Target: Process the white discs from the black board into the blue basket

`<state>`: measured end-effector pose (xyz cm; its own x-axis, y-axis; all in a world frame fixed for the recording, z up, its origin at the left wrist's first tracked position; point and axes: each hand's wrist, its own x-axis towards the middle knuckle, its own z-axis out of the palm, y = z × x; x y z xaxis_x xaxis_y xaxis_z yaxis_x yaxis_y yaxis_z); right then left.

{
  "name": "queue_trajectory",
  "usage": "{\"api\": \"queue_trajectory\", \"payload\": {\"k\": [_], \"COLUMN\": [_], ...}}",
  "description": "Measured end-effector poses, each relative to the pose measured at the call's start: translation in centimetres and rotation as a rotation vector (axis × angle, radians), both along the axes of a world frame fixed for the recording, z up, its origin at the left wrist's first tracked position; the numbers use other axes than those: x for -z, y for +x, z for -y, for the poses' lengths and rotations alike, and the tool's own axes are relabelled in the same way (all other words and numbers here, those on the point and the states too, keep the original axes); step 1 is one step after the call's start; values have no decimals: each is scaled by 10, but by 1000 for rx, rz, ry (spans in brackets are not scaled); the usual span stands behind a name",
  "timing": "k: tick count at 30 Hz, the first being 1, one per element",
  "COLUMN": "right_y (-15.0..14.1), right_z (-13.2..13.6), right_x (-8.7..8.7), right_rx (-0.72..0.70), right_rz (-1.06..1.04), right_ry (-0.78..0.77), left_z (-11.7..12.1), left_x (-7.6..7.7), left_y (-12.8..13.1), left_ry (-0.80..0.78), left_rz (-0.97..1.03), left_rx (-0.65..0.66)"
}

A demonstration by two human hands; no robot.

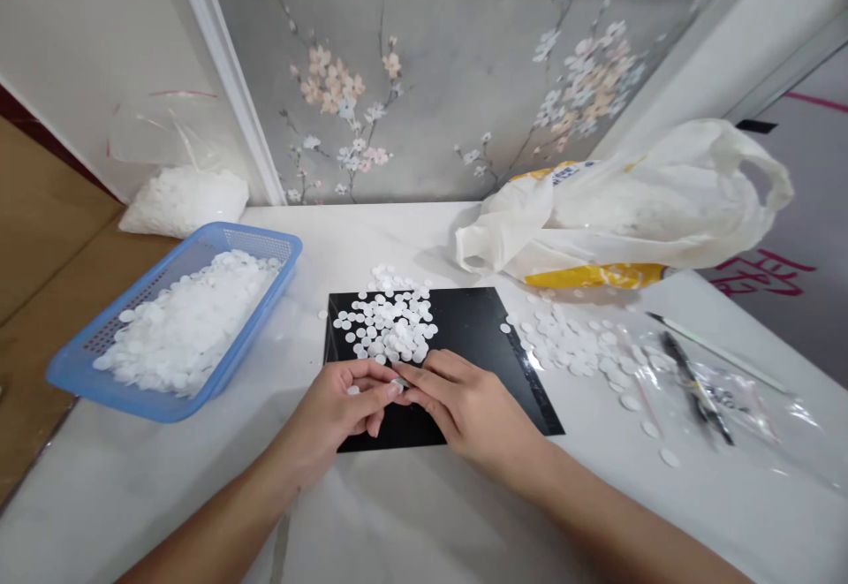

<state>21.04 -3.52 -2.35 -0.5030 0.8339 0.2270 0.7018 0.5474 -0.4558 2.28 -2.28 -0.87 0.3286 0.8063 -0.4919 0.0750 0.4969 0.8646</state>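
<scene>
My left hand point(351, 403) and my right hand point(460, 394) meet over a black sheet point(467, 328) on the white table. Between the left thumb and forefinger is a small white disc point(398, 383), pinched at its edge. The right fingertips press against that same disc from the other side; a thin dark edge shows there, too small to name. Just beyond my fingers lies a loose heap of white round discs point(390, 319), partly on the sheet and partly on the table. Another disc point(353, 390) sits beside the left forefinger.
A blue plastic basket point(291, 253) full of white discs stands at the left, with a clear bag point(192, 200) of white pieces behind it. More discs point(570, 337) lie right of the sheet, near a white carrier bag point(636, 204), a black pen point(695, 385) and a thin white stick point(722, 354).
</scene>
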Motion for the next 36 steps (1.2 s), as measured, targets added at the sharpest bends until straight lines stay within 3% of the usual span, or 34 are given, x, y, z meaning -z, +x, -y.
{"api": "queue_trajectory", "payload": {"k": [12,18,20,24,26,28,31,36], "right_y": [-1,2,7,15,9,-10,-61,-170], "right_z": [2,-6,-9,-8,-9,-17,-49,-122], "right_x": [-3,-2,0,-1,-9,-26,-59,-94], "right_rx": [13,166,203,101,-2,-82,-168,-77], "right_rz": [13,-85,-32,107,76,-17,-245,-387], "right_ry": [-27,-180,-216,-268,-283,-325,-431,-696], "left_z": [1,1,2,-1,-9,-22,-44,-63], "left_x": [-1,-2,-3,-11,-20,-29,-38,-34], "left_y": [0,-1,0,-3,-17,-41,-89,-143], "left_ry": [-21,-32,-24,43,165,441,820,855], "left_rz": [-7,-7,14,84,24,-189,-576,-867], "left_rx": [-1,4,0,-10,-92,-311,-631,-724]}}
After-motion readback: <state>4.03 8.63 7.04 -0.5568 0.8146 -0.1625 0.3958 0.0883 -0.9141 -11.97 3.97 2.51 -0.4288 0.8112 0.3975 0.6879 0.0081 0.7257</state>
